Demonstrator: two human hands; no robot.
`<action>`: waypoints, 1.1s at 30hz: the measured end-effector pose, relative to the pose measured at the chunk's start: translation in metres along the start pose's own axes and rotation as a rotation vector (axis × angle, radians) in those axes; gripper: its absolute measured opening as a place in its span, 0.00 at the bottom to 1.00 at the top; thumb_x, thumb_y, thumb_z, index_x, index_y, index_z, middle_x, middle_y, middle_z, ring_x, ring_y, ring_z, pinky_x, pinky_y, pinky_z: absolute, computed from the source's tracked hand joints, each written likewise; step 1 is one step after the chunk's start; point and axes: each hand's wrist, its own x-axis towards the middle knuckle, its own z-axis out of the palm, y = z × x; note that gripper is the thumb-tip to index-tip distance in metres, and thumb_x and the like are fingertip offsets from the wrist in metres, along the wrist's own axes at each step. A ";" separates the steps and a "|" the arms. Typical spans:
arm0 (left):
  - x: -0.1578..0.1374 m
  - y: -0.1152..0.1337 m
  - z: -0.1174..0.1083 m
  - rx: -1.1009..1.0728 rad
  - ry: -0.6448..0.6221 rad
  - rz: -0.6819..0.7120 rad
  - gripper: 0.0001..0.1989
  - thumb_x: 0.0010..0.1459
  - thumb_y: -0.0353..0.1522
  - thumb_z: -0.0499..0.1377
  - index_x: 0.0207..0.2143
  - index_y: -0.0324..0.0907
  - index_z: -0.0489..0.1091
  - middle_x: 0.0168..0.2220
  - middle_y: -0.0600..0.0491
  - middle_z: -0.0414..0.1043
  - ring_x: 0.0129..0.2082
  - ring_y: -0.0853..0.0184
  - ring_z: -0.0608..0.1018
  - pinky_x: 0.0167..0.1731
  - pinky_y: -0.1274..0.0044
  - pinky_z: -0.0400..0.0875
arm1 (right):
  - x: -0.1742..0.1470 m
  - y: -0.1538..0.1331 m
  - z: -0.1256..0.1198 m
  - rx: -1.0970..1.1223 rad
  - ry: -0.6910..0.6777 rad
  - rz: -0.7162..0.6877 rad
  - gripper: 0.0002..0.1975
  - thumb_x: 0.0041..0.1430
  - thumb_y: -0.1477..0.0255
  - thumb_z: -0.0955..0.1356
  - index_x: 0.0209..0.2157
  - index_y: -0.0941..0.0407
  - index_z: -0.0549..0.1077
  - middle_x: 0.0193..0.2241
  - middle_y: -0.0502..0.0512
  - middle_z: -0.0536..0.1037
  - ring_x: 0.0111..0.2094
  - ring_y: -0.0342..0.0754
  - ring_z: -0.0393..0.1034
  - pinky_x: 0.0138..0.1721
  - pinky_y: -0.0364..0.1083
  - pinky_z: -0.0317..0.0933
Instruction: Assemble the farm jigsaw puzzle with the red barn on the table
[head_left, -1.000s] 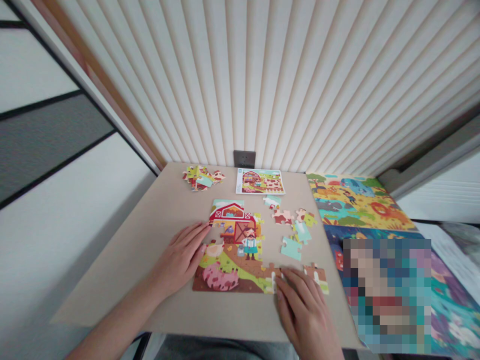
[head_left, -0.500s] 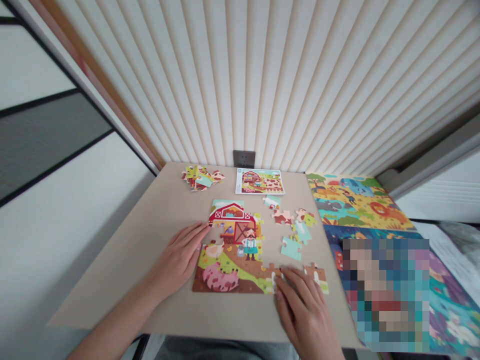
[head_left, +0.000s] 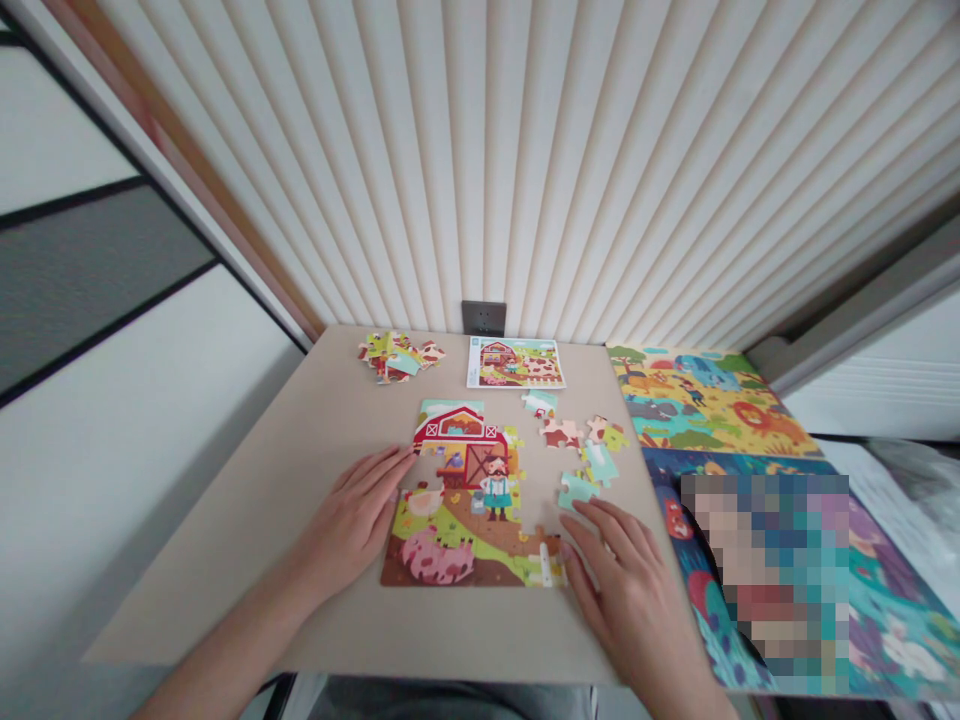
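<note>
A partly assembled jigsaw puzzle (head_left: pixel 450 535) shows a red barn, a farmer, a hen and a spotted pig. My left hand (head_left: pixel 360 510) lies flat along its left edge, fingers outstretched and together, holding nothing. Over the lower right corner is my right hand (head_left: pixel 622 570), palm down with fingers apart. Its fingertips are at the near edge of a light blue puzzle piece (head_left: pixel 577 489); whether they touch it I cannot tell. A fence piece (head_left: pixel 546 565) shows left of that hand, which hides the table under it. Loose cow pieces (head_left: pixel 562 433) lie farther back.
A picture card (head_left: pixel 516 362) of the farm scene lies at the back near a wall socket (head_left: pixel 484 318). Left of it is a heap of puzzle pieces (head_left: pixel 397 358). An animal puzzle (head_left: pixel 697 400) and a dark blue picture, partly blurred out, lie at the right.
My right hand has moved slightly up and right from the fence pieces toward the light blue piece. It now covers the rightmost fence pieces. My left hand stays put; the view shifts slightly.
</note>
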 end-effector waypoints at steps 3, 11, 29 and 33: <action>0.000 0.000 0.000 0.000 0.011 0.002 0.28 0.73 0.31 0.48 0.73 0.46 0.58 0.69 0.48 0.66 0.69 0.56 0.68 0.68 0.59 0.66 | 0.018 0.013 -0.010 -0.074 0.002 -0.005 0.14 0.74 0.68 0.65 0.56 0.53 0.76 0.56 0.60 0.79 0.59 0.60 0.70 0.58 0.60 0.65; -0.001 -0.002 0.002 0.006 -0.005 0.001 0.28 0.72 0.30 0.48 0.73 0.44 0.58 0.69 0.48 0.65 0.69 0.56 0.67 0.68 0.58 0.65 | 0.061 0.046 -0.012 -0.225 -0.028 0.065 0.16 0.75 0.66 0.64 0.58 0.54 0.76 0.56 0.61 0.79 0.58 0.59 0.71 0.58 0.57 0.65; -0.002 -0.003 0.003 0.000 -0.004 -0.003 0.28 0.73 0.32 0.48 0.73 0.46 0.57 0.71 0.48 0.64 0.70 0.56 0.66 0.69 0.60 0.64 | 0.074 0.100 0.025 -0.245 -0.098 0.297 0.19 0.72 0.77 0.62 0.61 0.55 0.72 0.59 0.64 0.77 0.54 0.57 0.71 0.51 0.52 0.63; -0.003 -0.004 0.004 0.010 -0.010 -0.003 0.28 0.73 0.32 0.49 0.73 0.46 0.57 0.70 0.48 0.64 0.70 0.56 0.65 0.69 0.59 0.64 | 0.074 0.109 0.028 -0.245 -0.112 0.302 0.19 0.73 0.76 0.62 0.61 0.55 0.72 0.58 0.63 0.77 0.53 0.57 0.72 0.51 0.52 0.64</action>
